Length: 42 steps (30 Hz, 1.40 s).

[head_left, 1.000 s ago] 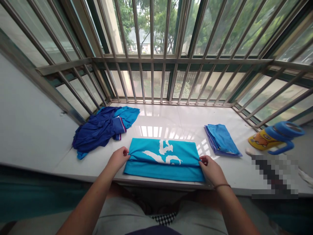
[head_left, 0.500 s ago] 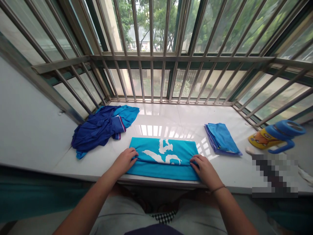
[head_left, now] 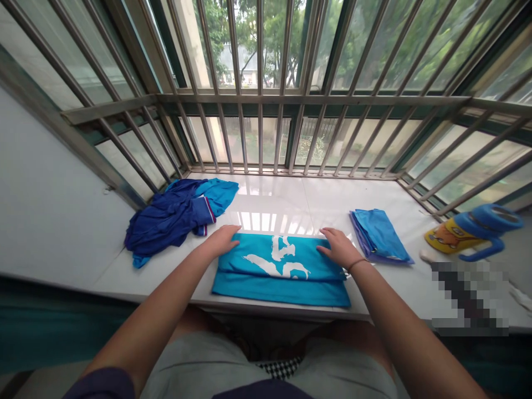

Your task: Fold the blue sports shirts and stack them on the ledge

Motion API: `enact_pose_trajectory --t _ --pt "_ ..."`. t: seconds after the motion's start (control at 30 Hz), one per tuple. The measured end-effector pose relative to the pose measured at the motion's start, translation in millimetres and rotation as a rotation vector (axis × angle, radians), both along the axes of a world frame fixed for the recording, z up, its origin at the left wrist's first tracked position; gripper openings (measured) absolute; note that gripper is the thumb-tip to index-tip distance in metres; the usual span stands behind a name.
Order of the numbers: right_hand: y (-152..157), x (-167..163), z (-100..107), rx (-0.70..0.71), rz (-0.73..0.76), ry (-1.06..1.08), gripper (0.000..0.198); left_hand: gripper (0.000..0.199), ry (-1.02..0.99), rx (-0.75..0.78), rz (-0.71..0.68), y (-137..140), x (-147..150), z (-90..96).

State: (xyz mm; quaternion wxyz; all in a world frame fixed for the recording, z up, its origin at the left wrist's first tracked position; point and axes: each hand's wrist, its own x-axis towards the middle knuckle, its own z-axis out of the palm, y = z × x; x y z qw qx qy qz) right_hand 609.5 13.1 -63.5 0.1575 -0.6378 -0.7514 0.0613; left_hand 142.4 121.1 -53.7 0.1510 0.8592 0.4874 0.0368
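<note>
A turquoise T-shirt [head_left: 249, 284] with white brush lettering lies folded into a wide strip at the sill's front edge. Its printed layer sits on a plain lower layer that shows along the near side. My left hand [head_left: 225, 240] is at the far left corner of the shirt, fingers stretched out. Over the far right corner is my right hand [head_left: 336, 247], its fingers apart and the thumb pointing inward across the cloth. Neither hand grips the fabric. Whether the fingertips press on it, I cannot tell.
On the left lies a crumpled pile of dark blue clothes [head_left: 166, 221]. Folded blue garments [head_left: 380, 235] lie to the right, with a blue and yellow bottle [head_left: 453, 233] beyond them. Metal bars [head_left: 260, 138] line the far side of the white sill [head_left: 282, 194]. A pixelated patch covers something at right.
Both hands have let go of the fold across the shirt's middle and moved away from me to its far corners. The shirt stays in place, its near layer spread slightly wider.
</note>
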Motion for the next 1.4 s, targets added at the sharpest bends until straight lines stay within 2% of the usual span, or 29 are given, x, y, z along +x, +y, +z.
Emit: enact_pose_trajectory --t 0.07,0.2,0.3,0.43,0.53,0.63,0.77,0.87,0.93,1.0,1.17,1.27,1.4 --pt "18 -2 2 -0.064 0.035 -0.017 0.045 0.052 0.055 -0.053 -0.018 16 7 4.7" --pt "26 -3 12 -0.092 0.093 -0.020 0.009 0.018 0.086 -0.074 -0.046 18 6 16.9" --pt "6 -3 27 -0.039 0.110 -0.004 0.009 0.013 0.041 -0.009 -0.062 -5 -7 25.9" --pt "-52 -2 39 0.081 0.134 0.020 0.013 0.008 -0.185 0.171 -0.145 -60 -34 25.0" --pt "-111 -2 25 0.209 0.106 -0.017 0.012 0.017 -0.281 0.256 -0.185 -107 -56 8.1" --pt "-165 -4 -6 0.271 0.113 -0.018 0.013 0.020 -0.296 0.267 -0.210 -147 -74 -18.6" --pt "-205 -10 -41 0.251 0.050 -0.015 0.019 0.019 -0.330 0.315 -0.194 -175 -85 -47.6" --pt "-208 -12 -45 0.196 0.034 -0.008 0.021 0.019 -0.339 0.384 -0.199 -180 -87 -55.0" --pt "-203 -10 -40 0.116 0.056 -0.007 0.021 0.018 -0.318 0.409 -0.215 -180 -85 -53.6" --pt "-197 -9 -38 0.061 0.012 -0.007 0.026 0.019 -0.283 0.403 -0.213 -181 -81 -48.0" --pt "-185 -20 -49 0.112 -0.410 -0.113 0.052 0.024 -0.223 0.393 -0.106 -196 -49 -26.3" --pt "-175 -33 -50 -0.050 -0.544 -0.062 0.056 0.028 -0.246 0.409 -0.046 -205 -15 -24.4" --pt "-158 -43 -35 -0.285 -0.566 0.071 0.039 0.050 -0.153 0.401 0.103 -198 20 -45.9"
